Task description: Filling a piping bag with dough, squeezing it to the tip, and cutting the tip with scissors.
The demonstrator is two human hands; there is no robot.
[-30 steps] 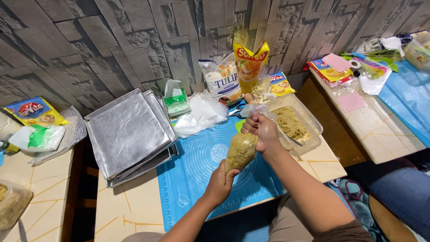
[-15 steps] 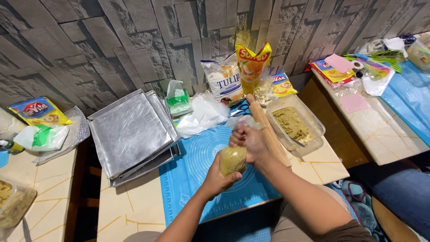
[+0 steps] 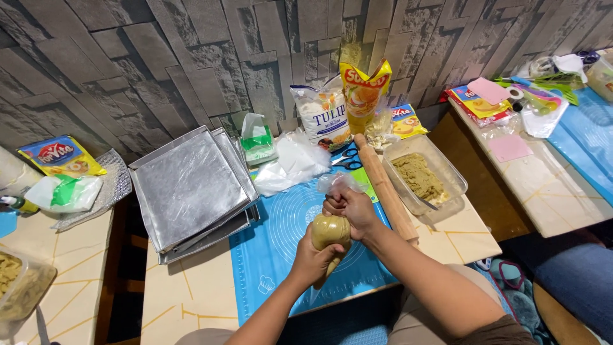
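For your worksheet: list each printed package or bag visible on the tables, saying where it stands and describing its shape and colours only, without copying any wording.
White flour bag: upright against the wall, pillow-shaped, with orange and blue print.
Yellow pouch: right of the white flour bag, tall, with red and orange print.
Small yellow packet: flat by the wall, with blue and red print.
Yellow sachet: far left, flat, with a red emblem.
Green-and-white bag: behind the metal trays.

Tiled table (image 3: 191, 300) is carrying a blue baking mat (image 3: 281, 249). Stacked metal trays (image 3: 188, 188) are lying beside the mat. Rolling pin (image 3: 386, 188) is resting along the mat's right edge.
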